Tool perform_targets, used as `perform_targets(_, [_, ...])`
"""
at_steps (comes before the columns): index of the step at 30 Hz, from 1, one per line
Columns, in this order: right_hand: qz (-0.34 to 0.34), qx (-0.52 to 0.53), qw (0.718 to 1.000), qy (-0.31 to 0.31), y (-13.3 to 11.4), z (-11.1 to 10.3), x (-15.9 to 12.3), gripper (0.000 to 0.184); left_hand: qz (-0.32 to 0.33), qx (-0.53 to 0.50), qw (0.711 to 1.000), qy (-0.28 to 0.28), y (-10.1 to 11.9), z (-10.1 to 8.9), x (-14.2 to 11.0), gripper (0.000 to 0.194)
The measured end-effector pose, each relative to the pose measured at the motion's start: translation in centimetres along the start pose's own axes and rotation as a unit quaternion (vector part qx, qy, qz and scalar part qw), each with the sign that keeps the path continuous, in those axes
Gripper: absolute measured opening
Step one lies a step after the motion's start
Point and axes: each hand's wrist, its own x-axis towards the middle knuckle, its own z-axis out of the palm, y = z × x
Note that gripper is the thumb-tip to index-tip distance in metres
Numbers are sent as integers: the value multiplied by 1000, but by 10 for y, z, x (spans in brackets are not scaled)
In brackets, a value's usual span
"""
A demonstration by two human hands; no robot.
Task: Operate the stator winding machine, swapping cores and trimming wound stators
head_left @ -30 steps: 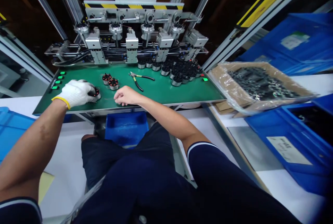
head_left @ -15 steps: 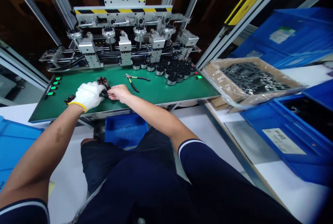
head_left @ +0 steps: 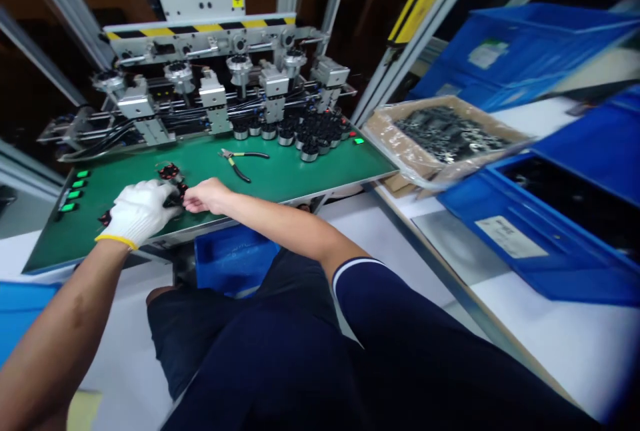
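Note:
My left hand [head_left: 141, 209], in a white knit glove with a yellow cuff, is closed round a small motor stator [head_left: 183, 188] with black plastic and copper windings, low over the green bench top. My bare right hand [head_left: 207, 195] meets it from the right with fingertips pinched at its side; whatever lies between them is too small to make out. Just beyond the hands sits another wound stator [head_left: 169, 170]. A further one [head_left: 105, 217] shows partly, left of the glove. Diagonal cutters [head_left: 243, 163] with black and yellow handles lie open to the right of my hands.
Behind the green bench top [head_left: 300, 181] stands a winding machine [head_left: 215, 101] with several spindles. Several black-topped metal parts [head_left: 310, 134] cluster at the back right. At right are a plastic-lined carton [head_left: 375, 125] of dark parts and a blue bin [head_left: 540, 237]. A blue bin [head_left: 233, 254] sits below the bench.
The camera view has shifted, so the bench appears further left and slightly tilted. Both hands keep together at the stator with nearly the same grip.

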Motion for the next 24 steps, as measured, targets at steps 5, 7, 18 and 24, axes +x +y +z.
perform_targets(5, [-96,-215,971,-32,3,-22,-8,14,-8,17,1000,-3,3,2,6,54])
perform_targets(7, [-161,-326,929,-63,6,-37,-11,14,-15,3,1000,-20,2,3,7,54])
perform_targets(18, [-102,-209,969,-84,-8,-81,2,12,3,-136,987,-82,-29,-20,-5,48])
perform_targets(24, [-68,-108,990,-57,-13,-33,33,20,-114,-65,989,-68,-46,-40,17,51])
